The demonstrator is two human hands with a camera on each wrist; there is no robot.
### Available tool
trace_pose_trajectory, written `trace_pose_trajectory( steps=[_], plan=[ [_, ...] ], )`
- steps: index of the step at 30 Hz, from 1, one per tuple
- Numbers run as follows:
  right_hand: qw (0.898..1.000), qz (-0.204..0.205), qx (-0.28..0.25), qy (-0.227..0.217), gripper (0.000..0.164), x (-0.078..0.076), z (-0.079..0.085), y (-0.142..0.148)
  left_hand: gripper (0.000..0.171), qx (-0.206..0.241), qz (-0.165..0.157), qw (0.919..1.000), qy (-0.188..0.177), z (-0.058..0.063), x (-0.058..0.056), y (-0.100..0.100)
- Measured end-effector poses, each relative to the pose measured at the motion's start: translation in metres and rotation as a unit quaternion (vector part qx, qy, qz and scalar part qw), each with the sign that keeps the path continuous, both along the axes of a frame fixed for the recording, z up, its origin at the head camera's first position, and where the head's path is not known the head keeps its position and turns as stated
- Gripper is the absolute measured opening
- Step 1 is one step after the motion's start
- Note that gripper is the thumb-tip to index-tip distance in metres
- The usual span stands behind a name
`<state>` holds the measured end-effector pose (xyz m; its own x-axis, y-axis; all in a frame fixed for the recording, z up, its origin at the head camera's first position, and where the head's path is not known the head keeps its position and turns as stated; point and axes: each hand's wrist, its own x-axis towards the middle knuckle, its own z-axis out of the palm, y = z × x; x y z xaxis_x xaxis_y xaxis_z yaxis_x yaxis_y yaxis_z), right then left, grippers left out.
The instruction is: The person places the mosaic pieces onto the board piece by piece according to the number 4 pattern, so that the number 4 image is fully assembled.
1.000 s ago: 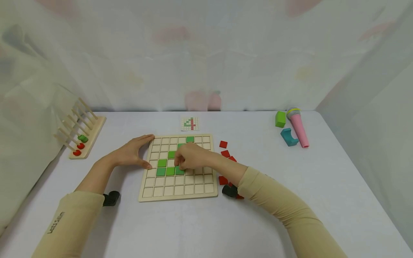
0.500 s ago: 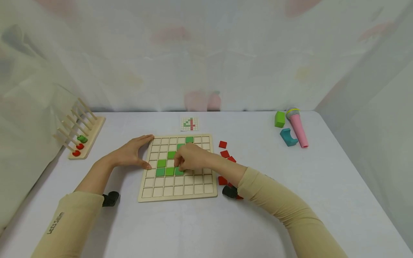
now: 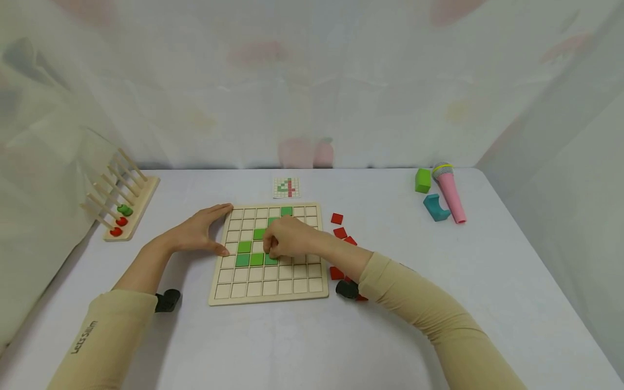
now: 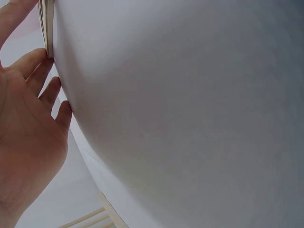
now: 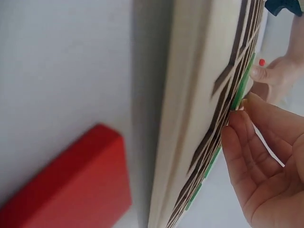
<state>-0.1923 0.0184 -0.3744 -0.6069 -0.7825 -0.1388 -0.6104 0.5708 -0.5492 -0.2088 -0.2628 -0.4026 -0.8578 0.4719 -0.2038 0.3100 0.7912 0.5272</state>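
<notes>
At the board [image 3: 240, 275], left hand [image 3: 197, 232] stays spread, right hand [image 3: 291, 236] bunched at a green tile [image 3: 271, 260], grip unclear.

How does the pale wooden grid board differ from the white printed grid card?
The pale wooden grid board is much larger than the white printed grid card. The board visibly bears only green square tiles; the card's pattern mixes green and red. The left hand touches the board, not the card. Both show square grids.

Left grip [image 3: 197, 231] outstretched, thumb [image 3: 220, 249] apart; right grip [image 3: 291, 237] curled downward.
</notes>
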Motion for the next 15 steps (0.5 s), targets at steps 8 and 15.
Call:
trace_pose_trajectory(
  steps=[8,15],
  plan=[
    [0.999,-0.025,-0.022,0.0,0.011,-0.015,0.008,0.019,0.12,0.0,0.001,1.0,0.0,0.0,0.0,0.0],
    [0.996,-0.075,-0.045,-0.011,0.015,-0.038,0.015,0.054,0.121,-0.002,0.003,1.0,-0.001,0.001,0.001,0.001]
  ],
)
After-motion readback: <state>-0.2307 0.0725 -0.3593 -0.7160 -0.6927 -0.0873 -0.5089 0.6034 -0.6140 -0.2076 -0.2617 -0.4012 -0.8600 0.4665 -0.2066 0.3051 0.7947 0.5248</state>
